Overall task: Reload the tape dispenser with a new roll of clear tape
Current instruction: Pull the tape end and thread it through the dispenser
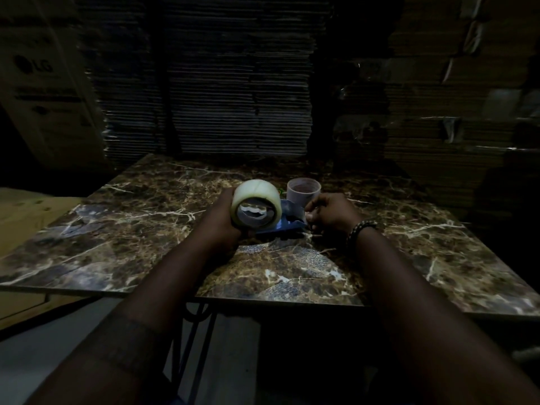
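My left hand (pixel 223 219) grips a pale roll of clear tape (pixel 257 198), held up on its side with the hollow core facing me. Just right of the roll lies the blue tape dispenser (pixel 287 223) on the marble table (pixel 131 229), partly hidden behind the roll. My right hand (pixel 330 213), a beaded bracelet on its wrist, rests closed against the dispenser's right end; its fingertips pinch something there, and the dim light hides exactly what.
An empty cardboard tape core (pixel 303 190) stands upright just behind the dispenser. Stacks of flattened cardboard (pixel 228 83) rise behind the table, and a large carton (pixel 38 83) stands at the left. The table's near edge runs below my forearms.
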The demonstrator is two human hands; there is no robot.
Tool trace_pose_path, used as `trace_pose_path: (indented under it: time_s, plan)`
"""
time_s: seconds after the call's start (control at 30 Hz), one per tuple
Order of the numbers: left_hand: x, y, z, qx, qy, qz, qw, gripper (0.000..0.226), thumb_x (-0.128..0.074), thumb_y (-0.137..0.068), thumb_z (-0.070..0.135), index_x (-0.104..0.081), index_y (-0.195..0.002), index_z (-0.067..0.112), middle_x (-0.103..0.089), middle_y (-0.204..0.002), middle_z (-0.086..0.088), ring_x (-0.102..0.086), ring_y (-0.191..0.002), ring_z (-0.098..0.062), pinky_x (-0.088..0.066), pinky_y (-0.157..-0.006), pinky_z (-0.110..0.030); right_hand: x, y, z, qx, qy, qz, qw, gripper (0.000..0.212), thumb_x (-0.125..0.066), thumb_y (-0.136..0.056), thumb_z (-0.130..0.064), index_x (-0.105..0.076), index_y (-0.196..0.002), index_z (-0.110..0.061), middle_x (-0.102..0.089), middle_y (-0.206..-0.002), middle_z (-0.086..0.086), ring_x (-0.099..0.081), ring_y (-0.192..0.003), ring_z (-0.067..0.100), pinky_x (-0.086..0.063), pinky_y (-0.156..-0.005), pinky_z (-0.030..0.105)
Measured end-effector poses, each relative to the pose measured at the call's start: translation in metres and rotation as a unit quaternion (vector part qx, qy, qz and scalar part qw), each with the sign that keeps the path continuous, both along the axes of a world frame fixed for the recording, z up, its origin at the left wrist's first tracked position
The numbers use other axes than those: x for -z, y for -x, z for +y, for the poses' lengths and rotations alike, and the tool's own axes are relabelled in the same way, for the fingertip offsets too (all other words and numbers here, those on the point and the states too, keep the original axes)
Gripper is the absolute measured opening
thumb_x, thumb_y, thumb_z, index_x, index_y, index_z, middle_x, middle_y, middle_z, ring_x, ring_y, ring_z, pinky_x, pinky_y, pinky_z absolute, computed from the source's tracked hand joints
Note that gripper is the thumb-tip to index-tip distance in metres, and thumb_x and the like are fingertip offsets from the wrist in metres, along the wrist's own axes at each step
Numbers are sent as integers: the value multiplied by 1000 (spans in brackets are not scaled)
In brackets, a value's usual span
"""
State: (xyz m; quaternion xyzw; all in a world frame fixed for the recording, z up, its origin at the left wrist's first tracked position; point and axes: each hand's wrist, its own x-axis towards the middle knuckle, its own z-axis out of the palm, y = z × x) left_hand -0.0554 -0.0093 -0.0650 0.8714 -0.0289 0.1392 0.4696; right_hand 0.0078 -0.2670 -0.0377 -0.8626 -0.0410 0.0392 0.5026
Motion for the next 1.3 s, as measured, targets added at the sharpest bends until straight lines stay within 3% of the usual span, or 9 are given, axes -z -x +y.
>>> trace_pose_path:
  time_s: [0.1, 0.2, 0.27, 0.37, 0.53, 0.77, 0.93, 1.13, 1.3]
  plan:
    - [3, -3, 1, -4, 10, 2, 1000, 94, -95, -73, -1, -47, -150, 23, -65, -134, -5, -65, -120, -22, -51, -65, -6, -1, 2, 4, -3, 40, -27, 999, 24, -66, -89, 10, -65, -80, -12, -68, -73, 15, -65, -59, 23, -58, -61, 37]
    - [2, -4, 3, -6, -9, 8, 1000, 99, -99, -69, 8, -45, -149, 31, -65, -136, -3, -65, -123, -24, -62, -91, -35, -1, 0, 8, 2, 77, -50, 996, 16, -67, -89, 4, -66, -91, -12, -71, -83, 14, -68, -65, 24, -57, -60, 34]
    - [1, -3, 4, -9, -8, 8, 1000, 100, -101, -67, 12, -45, -147, 35, -66, -137, -2, -66, -124, -24, -61, -98, -48, -1, -1, 9, 3, 97, -60, 994, 13, -68, -89, -1, -66, -96, -12, -73, -87, 14, -70, -70, 25, -58, -59, 33]
    - [0, -3, 4, -15, -28, 5, 999, 99, -101, -69, 13, -45, -148, 33, -66, -137, -2, -66, -123, -25, -60, -99, -47, -2, -3, 11, 1, 109, -56, 992, 16, -69, -89, -4, -64, -101, -13, -73, -90, 14, -73, -76, 26, -61, -60, 36]
    - [-1, -3, 6, -10, -32, 2, 999, 98, -102, -69, 17, -46, -148, 32, -68, -135, -2, -67, -122, -25, -60, -100, -50, -3, -3, 9, 0, 131, -69, 989, 18, -71, -87, -5, -65, -103, -12, -70, -88, 8, -67, -69, 16, -47, -49, 22]
    - [-1, -2, 5, -13, -38, 2, 999, 99, -101, -69, 23, -44, -149, 34, -67, -136, -2, -66, -122, -26, -58, -100, -46, 0, -7, 12, -16, 138, -76, 987, 22, -70, -87, -3, -64, -104, -16, -73, -108, 16, -71, -95, 30, -57, -74, 35]
    - [-1, 0, 5, -16, -27, 3, 999, 97, -100, -67, 29, -44, -145, 41, -67, -136, 0, -66, -123, -24, -60, -102, -53, 3, -12, 19, -17, 180, -93, 979, 28, -56, -99, -5, -65, -126, -7, -67, -128, 18, -63, -118, 31, -40, -83, 25]
    - [8, -10, 10, -10, 5, 3, 1000, 100, -100, -54, 42, -47, -139, 49, -69, -131, 2, -72, -118, -27, -65, -87, -61, 9, -16, 14, -30, 180, -115, 977, 25, -63, -98, -10, -62, -123, -13, -69, -116, 13, -65, -104, 25, -43, -80, 26]
    - [2, -3, 7, -23, -17, -2, 1000, 97, -103, -59, 34, -48, -139, 43, -70, -129, 1, -71, -116, -26, -65, -90, -58, 7, -9, 17, -57, 174, -141, 973, 32, -65, -95, -14, -53, -125, -18, -64, -107, 8, -65, -96, 25, -54, -84, 36]
